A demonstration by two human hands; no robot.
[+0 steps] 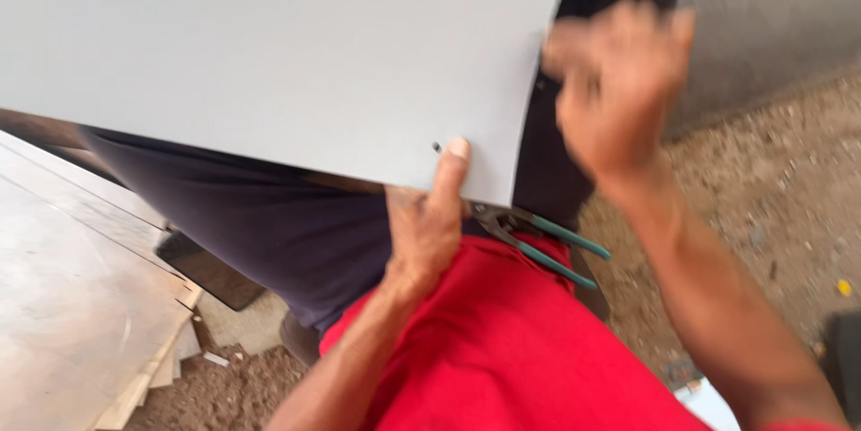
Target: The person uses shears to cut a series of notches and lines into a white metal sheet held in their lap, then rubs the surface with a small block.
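Across the far left and centre, one flat, smooth grey panel (269, 54), its near edge pinched by the left hand (429, 225), thumb pressed on the face beside a small dark hole. At right, the right hand (619, 90) raised and blurred, fingers loosely curled, gripping nothing (just off the panel's right edge). Below, one pair of green-handled metal pliers (538, 238) against red cloth (502, 341); plywood sheets (72, 287) stacked near left.

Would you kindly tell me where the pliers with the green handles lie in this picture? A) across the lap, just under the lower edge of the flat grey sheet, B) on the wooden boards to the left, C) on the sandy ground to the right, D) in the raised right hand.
A: the pliers with green handles rest across the lap beside the left hand, which grips the lower edge of the flat grey sheet; the raised right hand holds nothing visible.
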